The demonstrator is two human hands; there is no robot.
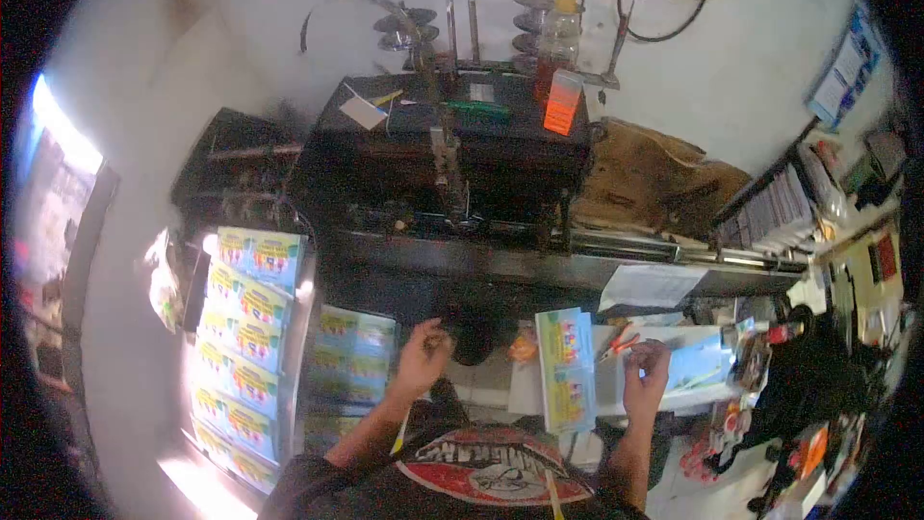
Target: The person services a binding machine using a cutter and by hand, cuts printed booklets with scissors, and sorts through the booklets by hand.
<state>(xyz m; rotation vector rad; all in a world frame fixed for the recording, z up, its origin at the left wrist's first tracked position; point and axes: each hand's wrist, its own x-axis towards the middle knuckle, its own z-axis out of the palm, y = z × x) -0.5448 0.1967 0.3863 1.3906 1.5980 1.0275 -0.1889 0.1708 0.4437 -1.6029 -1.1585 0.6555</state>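
My left hand is raised before the dark machine, its fingers loosely bent with a gap at the thumb and nothing visible in it. Fingers curled inward, my right hand is over the white worktop; what it holds, if anything, I cannot make out. Just left of it is an orange-handled cutting tool; whether they touch is unclear. Between my hands is a blue and yellow printed booklet cover. Left of my left hand lie stacked printed covers.
A row of overlapping printed covers rests on the rack at far left. The black machine carries an orange box and a bottle. Brown sacking lies behind; a white sheet rests at the machine's edge.
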